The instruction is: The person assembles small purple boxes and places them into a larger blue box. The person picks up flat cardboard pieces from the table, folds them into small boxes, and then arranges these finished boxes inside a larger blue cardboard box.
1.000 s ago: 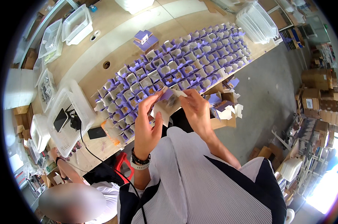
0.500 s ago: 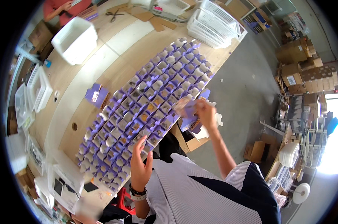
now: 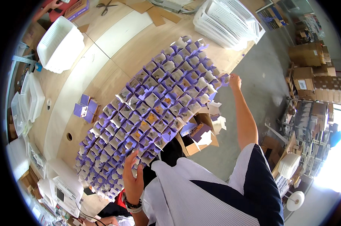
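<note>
A dense block of small purple boxes with raised flaps and pale insides covers the middle of the table. Some of them hold yellowish or dark contents too small to name. Beyond the block's right edge, my right arm is stretched out, and my right hand is closed on a small purple box beside the outermost row. My left hand is at the near edge with fingers apart and nothing in it. Its fingertips are close to the boxes; whether they touch cannot be made out.
Below the table's near edge stands an open carton with purple packaging inside. White baskets are stacked at the far right corner, and another white basket sits far left. Scissors and a purple box lie on the table. Other people are at top left and bottom.
My right hand has moved away and to the right along the block's edge with a purple box. My left hand remains open near the edge. The view has shifted slightly.
</note>
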The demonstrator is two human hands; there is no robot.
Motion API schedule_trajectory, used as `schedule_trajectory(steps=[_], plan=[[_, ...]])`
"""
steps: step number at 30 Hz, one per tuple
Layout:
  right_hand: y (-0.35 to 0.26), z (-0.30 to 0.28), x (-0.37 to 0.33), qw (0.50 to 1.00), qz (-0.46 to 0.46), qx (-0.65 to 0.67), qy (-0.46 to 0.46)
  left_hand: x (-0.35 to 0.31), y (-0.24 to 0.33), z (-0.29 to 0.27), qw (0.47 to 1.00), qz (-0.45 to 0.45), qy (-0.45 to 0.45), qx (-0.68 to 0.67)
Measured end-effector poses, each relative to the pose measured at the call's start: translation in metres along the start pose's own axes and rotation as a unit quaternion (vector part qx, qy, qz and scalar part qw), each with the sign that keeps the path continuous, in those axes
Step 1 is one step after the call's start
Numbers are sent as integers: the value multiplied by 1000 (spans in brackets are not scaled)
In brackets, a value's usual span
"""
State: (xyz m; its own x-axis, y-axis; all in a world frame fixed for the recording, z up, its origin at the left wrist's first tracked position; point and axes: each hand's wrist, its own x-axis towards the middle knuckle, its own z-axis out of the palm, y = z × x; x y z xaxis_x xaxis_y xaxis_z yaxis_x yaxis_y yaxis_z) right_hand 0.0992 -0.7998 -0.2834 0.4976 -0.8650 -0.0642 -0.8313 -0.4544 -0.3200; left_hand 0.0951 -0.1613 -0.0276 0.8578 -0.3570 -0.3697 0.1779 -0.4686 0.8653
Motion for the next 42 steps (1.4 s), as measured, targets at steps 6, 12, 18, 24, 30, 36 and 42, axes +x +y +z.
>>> schedule_trajectory(steps=[6,12,18,24,30,36,42], plan=[[4,23,24,991,-70,21,-108,8,-7,-4,999,13,35,18],[-57,-16,16,992,-110,-40,37,4,-12,-17,998,9,66,-13],[-314,-17,-171,939,-247,94,-218,-3,-33,-34,992,43,117,-19],[-485,130,-379,706,-611,190,-303,-33,-36,-49,979,38,200,-9],[-571,195,-439,711,-671,116,-176,-67,-48,-60,971,26,235,-33],[-534,124,-456,681,-641,194,-295,-85,-69,-73,956,32,276,-89],[-418,-59,-481,598,-608,277,-443,-56,-69,-73,910,9,364,-196]])
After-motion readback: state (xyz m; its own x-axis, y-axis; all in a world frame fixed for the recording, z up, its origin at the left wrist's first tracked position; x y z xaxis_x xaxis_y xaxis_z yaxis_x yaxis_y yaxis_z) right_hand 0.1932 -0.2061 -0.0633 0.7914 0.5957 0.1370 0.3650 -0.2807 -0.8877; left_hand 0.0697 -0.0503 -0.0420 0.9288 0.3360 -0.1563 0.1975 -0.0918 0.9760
